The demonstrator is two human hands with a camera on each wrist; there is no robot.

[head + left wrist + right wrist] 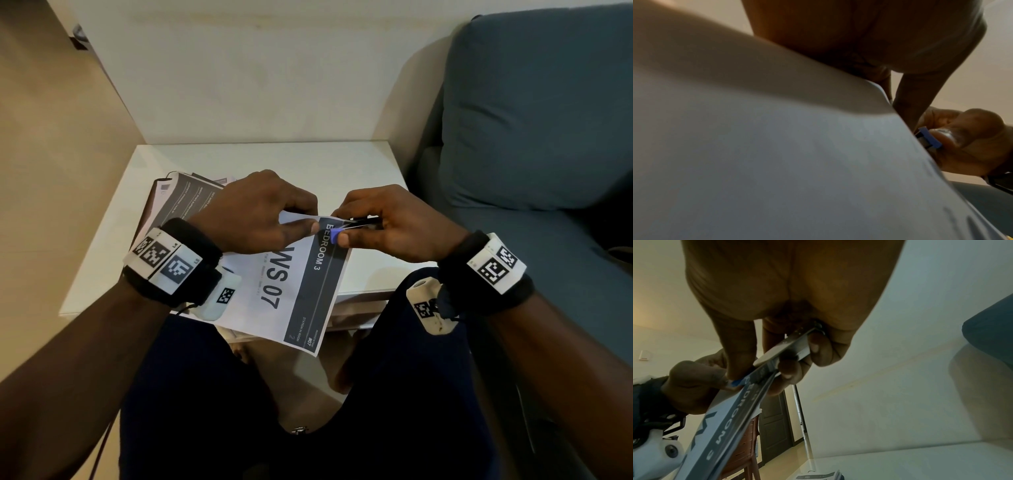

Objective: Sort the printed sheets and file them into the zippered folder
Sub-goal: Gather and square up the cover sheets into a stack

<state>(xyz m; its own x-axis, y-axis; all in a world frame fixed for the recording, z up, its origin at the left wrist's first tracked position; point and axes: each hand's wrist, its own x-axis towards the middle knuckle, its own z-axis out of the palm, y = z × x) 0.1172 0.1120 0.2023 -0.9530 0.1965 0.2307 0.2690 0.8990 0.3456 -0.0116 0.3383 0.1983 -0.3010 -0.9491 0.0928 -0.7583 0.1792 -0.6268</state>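
A printed sheet [301, 291] reading "WS 07" and "BEDROOM 3" is held up over the table's near edge. My left hand [310, 217] pinches its top edge between thumb and fingers. My right hand [342, 226] grips a small black and metal stapler-like tool [363, 222] with a blue tip [337, 234], and the tool's jaws sit on the sheet's top right corner. The right wrist view shows the tool [789, 344] closed over the edges of more than one sheet [731, 415]. The left wrist view shows the sheet's blank back [777, 162] and the blue tip [929, 138].
More printed sheets [185, 202] lie stacked on the white table [239, 161], with a dark cover [150, 209] showing under their left edge. A blue-grey sofa [534, 120] stands at the right. A brown chair [744, 451] and a dark door [774, 418] are across the room.
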